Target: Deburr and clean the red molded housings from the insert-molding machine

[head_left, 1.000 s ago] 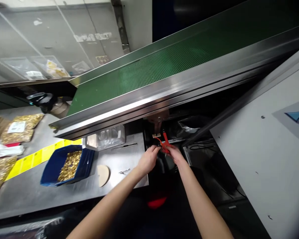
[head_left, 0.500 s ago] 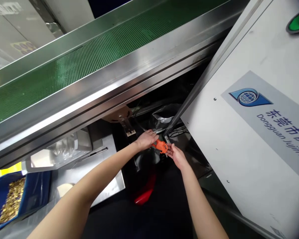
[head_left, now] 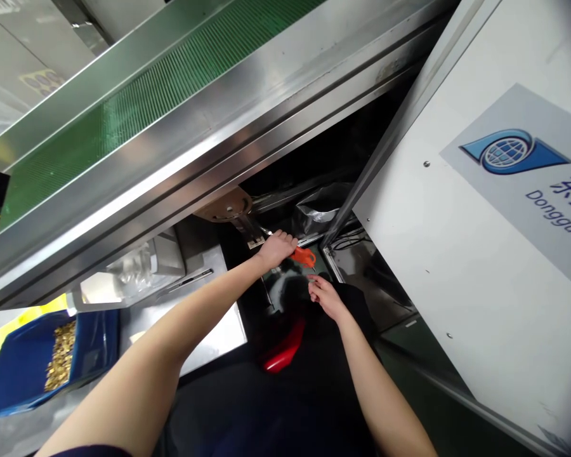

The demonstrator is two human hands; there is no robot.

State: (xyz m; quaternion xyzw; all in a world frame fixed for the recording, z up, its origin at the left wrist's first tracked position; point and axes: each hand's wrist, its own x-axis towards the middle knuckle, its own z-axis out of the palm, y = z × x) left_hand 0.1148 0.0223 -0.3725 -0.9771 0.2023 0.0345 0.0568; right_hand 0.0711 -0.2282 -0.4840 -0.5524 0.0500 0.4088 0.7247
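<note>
The left hand [head_left: 276, 247] reaches into the dark gap beneath the conveyor and its fingers are curled tight around an orange plastic tool [head_left: 304, 257], whose smooth, glossy handle end sticks out to the right of the fist. The right hand [head_left: 324, 297] hovers just below and beside the tool, not touching it, with its fingers loosely apart and holding nothing. Between and below the hands lies something black and shiny, too dark to make out.

Above runs a conveyor belt [head_left: 124, 108] of ribbed green material, framed by a brushed steel rail [head_left: 247, 120]. To the right stands a smooth white machine panel [head_left: 457, 254] held by small screws; it bears a blue globe logo [head_left: 509, 151] and the partly cut-off word "Dongguan" with blue Chinese characters beside it.

On the steel desk [head_left: 209, 330] at the left, a blue plastic bin [head_left: 23, 374] holds a heap of small golden pieces. A red curved object [head_left: 285, 350] sits low in the shadow.
</note>
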